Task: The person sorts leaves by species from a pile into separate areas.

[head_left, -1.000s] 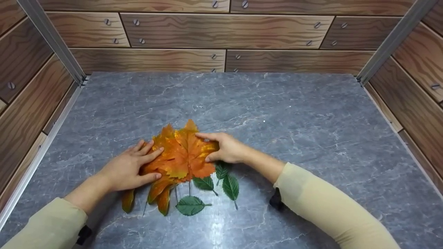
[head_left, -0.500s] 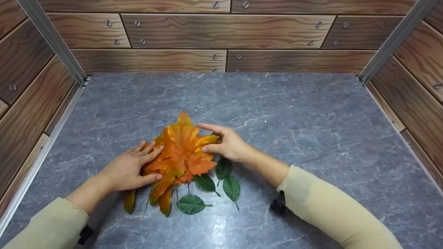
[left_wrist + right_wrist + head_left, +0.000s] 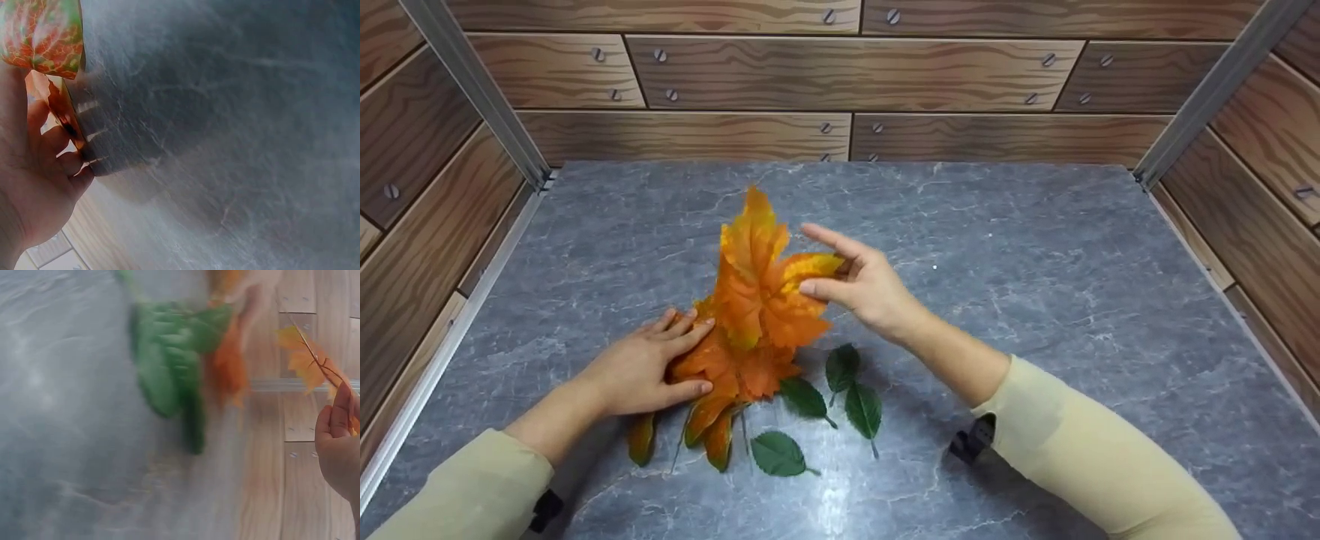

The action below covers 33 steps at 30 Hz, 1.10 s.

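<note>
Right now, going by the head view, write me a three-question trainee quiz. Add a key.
1. Count: how many green leaves show in the head view?
2. Fill in: the raised orange maple leaf is pinched by the ____ grip.
3. True or false: the left grip is held clear of the pile of orange leaves.

Key:
1. Four.
2. Right grip.
3. False; it rests on the pile.

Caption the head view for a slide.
Right hand holds up an orange leaf; left hand rests on more orange leaves, with four green leaves lying on the marbled grey tabletop.
</note>
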Tool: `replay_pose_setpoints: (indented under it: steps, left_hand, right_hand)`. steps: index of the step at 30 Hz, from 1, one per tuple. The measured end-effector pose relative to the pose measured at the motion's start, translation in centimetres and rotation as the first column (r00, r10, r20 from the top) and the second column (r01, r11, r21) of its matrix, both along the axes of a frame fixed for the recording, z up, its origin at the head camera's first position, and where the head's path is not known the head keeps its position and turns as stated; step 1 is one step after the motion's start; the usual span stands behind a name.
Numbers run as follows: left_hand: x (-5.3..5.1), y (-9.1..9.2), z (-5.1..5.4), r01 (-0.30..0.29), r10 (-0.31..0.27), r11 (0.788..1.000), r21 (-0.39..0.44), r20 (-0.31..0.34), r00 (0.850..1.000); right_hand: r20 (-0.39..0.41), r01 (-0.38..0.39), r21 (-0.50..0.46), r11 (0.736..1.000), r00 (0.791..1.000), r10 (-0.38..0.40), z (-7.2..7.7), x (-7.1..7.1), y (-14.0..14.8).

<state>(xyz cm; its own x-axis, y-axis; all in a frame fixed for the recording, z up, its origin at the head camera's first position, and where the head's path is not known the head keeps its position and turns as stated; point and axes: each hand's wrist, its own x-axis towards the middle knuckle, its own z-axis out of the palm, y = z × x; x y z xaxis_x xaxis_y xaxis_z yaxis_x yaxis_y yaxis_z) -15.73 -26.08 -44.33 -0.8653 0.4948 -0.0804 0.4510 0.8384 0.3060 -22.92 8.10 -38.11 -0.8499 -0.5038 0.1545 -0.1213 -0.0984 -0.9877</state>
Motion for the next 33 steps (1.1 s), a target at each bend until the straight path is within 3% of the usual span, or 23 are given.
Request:
replay_pose_setpoints:
  steps: [8,14,19,27,30,33]
  left_hand:
    - [0.1,0.1,0.1,-0.014,0.014,1.0,-0.008,0.014,1.0]
    - [0.1,0.1,0.0,-0.016,0.016,1.0,-0.006,0.008,1.0]
    - [0.1,0.1,0.0,-0.015,0.015,1.0,-0.004,0.009,1.0]
    - [0.1,0.1,0.0,-0.02,0.02,1.0,-0.007,0.02,1.0]
    - [0.1,0.1,0.0,-0.02,0.02,1.0,-0.009,0.023,1.0]
    - [0.0,0.2,0.1,-0.017,0.017,1.0,-0.012,0.018,1.0]
  right_hand:
    - [-0.047,0.112,-0.15,0.982,0.992,-0.12,2.8,-1.9,2.8]
    - [-0.099,0.265,-0.109,0.958,0.956,-0.275,3.2,-4.6,6.6]
    - [-0.078,0.361,-0.112,0.926,0.925,-0.371,2.7,-7.2,10.3]
    - [0.116,0.431,-0.182,0.883,0.902,-0.417,1.0,-10.7,15.4]
    - [0.196,0.44,-0.137,0.887,0.89,-0.411,-0.5,-11.5,17.4]
    - [0.217,0.451,-0.023,0.892,0.874,-0.435,-2.1,-12.1,19.4]
